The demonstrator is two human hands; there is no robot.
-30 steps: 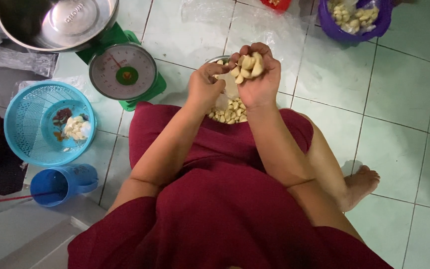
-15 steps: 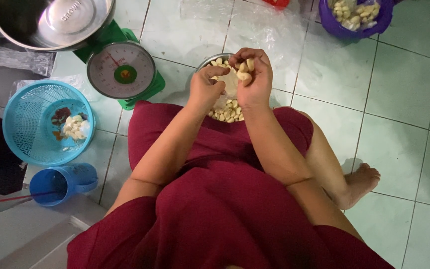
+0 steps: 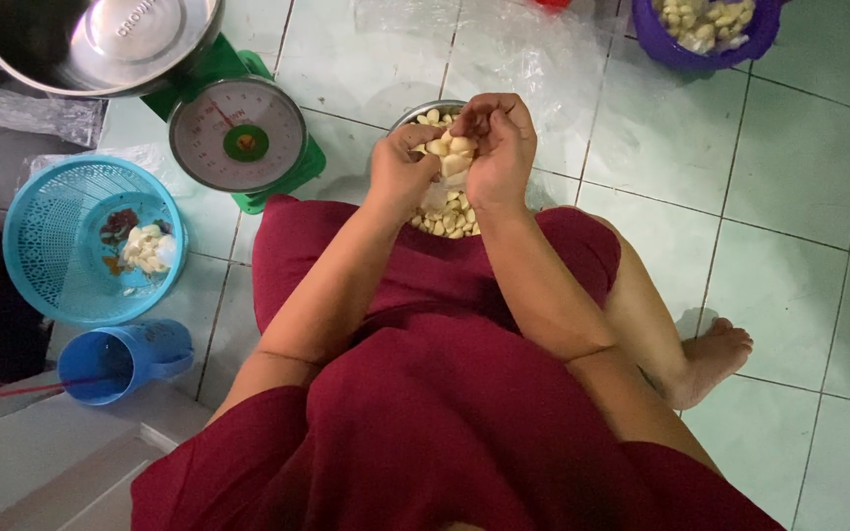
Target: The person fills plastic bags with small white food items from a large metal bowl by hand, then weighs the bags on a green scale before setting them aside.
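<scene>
Both my hands are raised together over a metal bowl point(image 3: 415, 113) of peeled garlic cloves point(image 3: 448, 218) that sits on the floor in front of my lap. My right hand point(image 3: 500, 147) is cupped around a small heap of cloves point(image 3: 453, 152). My left hand point(image 3: 400, 169) presses against them from the left, and a thin clear plastic bag point(image 3: 438, 195) hangs between the two hands. Most of the bowl is hidden behind my arms.
A green kitchen scale point(image 3: 238, 138) with a steel pan point(image 3: 91, 39) stands at the left. A blue basket point(image 3: 61, 246) holds scraps, beside a blue cup point(image 3: 125, 359). A purple basket point(image 3: 710, 49) of cloves is at the top right. Clear plastic sheet point(image 3: 504, 49) covers the tiles. My bare foot point(image 3: 710, 359) rests at the right.
My hands have closed in over the cloves, so fewer of them show above my fingers. They stay over the bowl.
</scene>
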